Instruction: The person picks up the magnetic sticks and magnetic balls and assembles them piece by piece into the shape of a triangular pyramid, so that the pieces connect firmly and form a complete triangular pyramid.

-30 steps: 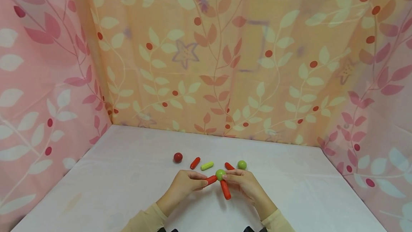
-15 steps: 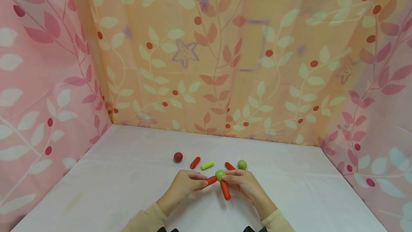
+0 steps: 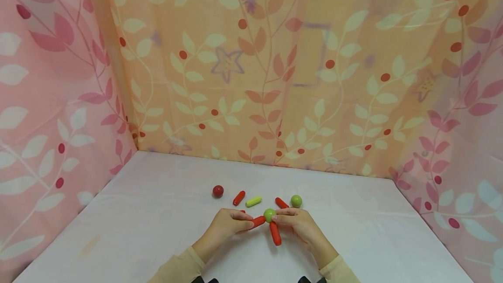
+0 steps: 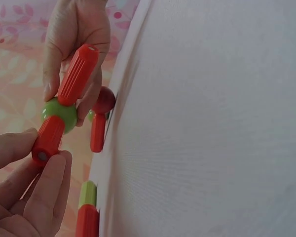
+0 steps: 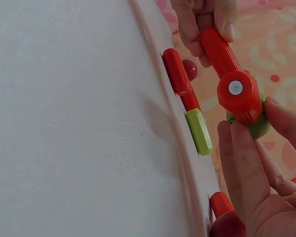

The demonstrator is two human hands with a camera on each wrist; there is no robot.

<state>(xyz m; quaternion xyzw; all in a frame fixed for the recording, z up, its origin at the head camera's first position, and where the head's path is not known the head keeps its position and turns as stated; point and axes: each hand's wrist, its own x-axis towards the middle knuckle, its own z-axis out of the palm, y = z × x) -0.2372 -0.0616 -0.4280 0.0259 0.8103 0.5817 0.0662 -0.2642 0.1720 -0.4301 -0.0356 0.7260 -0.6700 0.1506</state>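
Note:
My left hand [image 3: 228, 227] pinches a red ribbed rod [image 3: 258, 221] between thumb and fingers. That rod joins a green ball [image 3: 269, 215], which my right hand [image 3: 300, 226] holds with its thumb and fingertips. A second red rod [image 3: 276, 234] sticks out of the same ball toward me. Its free end, with a pale round disc in the middle, faces the camera in the right wrist view. The left wrist view has both rods on the green ball [image 4: 59, 114], held up off the white table between the two hands.
Beyond my hands on the white table [image 3: 165, 195] lie a dark red ball [image 3: 218, 191], a red rod [image 3: 239, 198], a yellow-green rod [image 3: 253, 201], another red rod [image 3: 281, 203] and a green ball [image 3: 296, 201]. Patterned cloth walls [image 3: 251, 77] enclose the table.
The joined ball and rods have dipped very slightly toward me. A bit of red now shows just behind my left fingers. Both hands keep the same grip.

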